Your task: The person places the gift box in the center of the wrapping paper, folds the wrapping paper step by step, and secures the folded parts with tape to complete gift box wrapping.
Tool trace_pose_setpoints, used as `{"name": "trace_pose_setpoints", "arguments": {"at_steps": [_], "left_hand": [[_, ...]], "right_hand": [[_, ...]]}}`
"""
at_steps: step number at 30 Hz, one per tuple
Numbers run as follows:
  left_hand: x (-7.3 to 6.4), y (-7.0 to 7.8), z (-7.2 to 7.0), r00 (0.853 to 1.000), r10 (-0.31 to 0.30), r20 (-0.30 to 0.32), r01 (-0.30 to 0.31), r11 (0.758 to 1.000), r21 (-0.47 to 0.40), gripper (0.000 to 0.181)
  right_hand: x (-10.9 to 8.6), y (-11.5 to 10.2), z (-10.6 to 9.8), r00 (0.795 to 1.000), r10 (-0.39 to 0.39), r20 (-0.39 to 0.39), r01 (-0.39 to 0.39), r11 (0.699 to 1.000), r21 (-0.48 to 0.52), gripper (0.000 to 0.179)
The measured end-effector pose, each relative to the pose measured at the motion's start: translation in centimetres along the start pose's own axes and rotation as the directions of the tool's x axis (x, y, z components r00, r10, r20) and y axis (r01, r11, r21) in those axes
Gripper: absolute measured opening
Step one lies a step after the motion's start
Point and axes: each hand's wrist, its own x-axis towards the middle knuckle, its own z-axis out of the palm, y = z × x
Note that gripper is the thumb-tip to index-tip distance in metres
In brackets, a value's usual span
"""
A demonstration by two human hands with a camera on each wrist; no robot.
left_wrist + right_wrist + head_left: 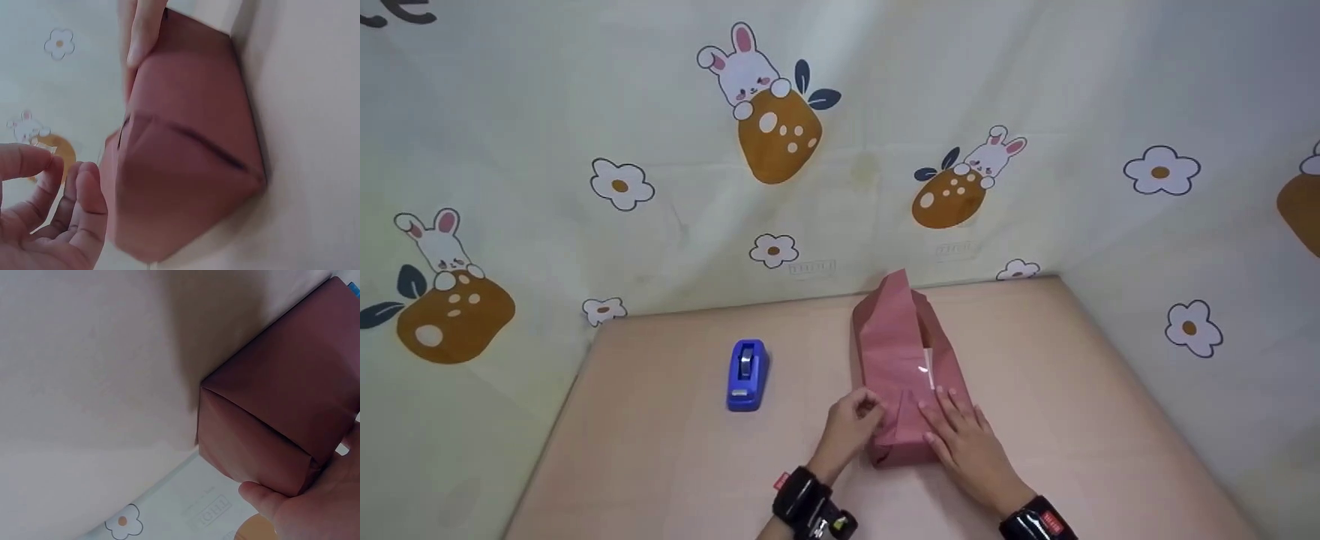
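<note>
A box-shaped package wrapped in dull red paper (889,352) lies lengthwise on the table. Its near end is folded down, while loose paper stands up at the far end. A shiny strip of clear tape (928,367) lies along the seam on top. My right hand (971,450) rests with fingers spread on the near right part of the package, its thumb (261,498) by the folded end. At the near left edge, my left hand (851,424) pinches a small piece of clear tape (46,148) between thumb and forefinger, above the paper.
A blue tape dispenser (747,375) stands on the table to the left of the package. Behind the table (660,450) hangs a pale cloth (870,187) printed with rabbits and flowers, which also runs along both sides.
</note>
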Motion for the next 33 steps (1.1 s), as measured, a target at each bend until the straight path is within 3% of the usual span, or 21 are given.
{"name": "trace_pose_setpoints", "arguments": {"at_steps": [4, 7, 14, 18, 21, 24, 27, 30, 33], "left_hand": [[-0.1, 0.4, 1.8, 0.999, 0.011, 0.046, -0.011, 1.0, -0.005, 0.009], [0.0, 0.4, 2.6, 0.998, 0.027, 0.061, -0.03, 0.998, 0.048, 0.009], [0.1, 0.7, 2.7, 0.99, 0.046, 0.136, -0.063, 0.99, 0.123, 0.008], [0.2, 1.0, 2.3, 0.983, 0.046, 0.179, -0.072, 0.987, 0.141, 0.009], [0.4, 1.2, 2.1, 0.979, 0.038, 0.198, -0.07, 0.985, 0.158, 0.012], [0.5, 1.5, 2.0, 0.974, 0.036, 0.225, -0.073, 0.984, 0.162, 0.015], [0.5, 1.7, 1.8, 0.965, 0.019, 0.262, -0.062, 0.986, 0.158, 0.02], [0.5, 1.8, 1.6, 0.957, -0.005, 0.288, -0.04, 0.988, 0.149, 0.025], [0.6, 1.9, 1.5, 0.952, -0.027, 0.304, -0.017, 0.989, 0.144, 0.027]], "right_hand": [[0.0, -0.1, 0.0, 1.0, -0.006, -0.017, 0.006, 1.0, -0.015, 0.044], [0.0, -0.2, 0.0, 1.0, 0.002, -0.011, -0.002, 1.0, -0.013, 0.044], [0.0, 0.0, 0.1, 1.0, 0.019, 0.007, -0.019, 1.0, 0.016, 0.044], [0.2, 0.1, -0.1, 0.998, 0.057, 0.038, -0.061, 0.991, 0.116, 0.044], [0.5, 0.4, -0.6, 0.993, 0.108, 0.047, -0.116, 0.964, 0.238, 0.044], [0.8, 0.7, -1.1, 0.993, 0.116, -0.028, -0.101, 0.94, 0.327, 0.043], [1.2, 1.1, -1.5, 0.981, 0.055, -0.185, 0.016, 0.932, 0.362, 0.045], [1.8, 1.4, -1.9, 0.944, -0.028, -0.329, 0.158, 0.913, 0.376, 0.043], [2.2, 1.5, -2.4, 0.911, -0.078, -0.405, 0.25, 0.887, 0.389, 0.035]]}}
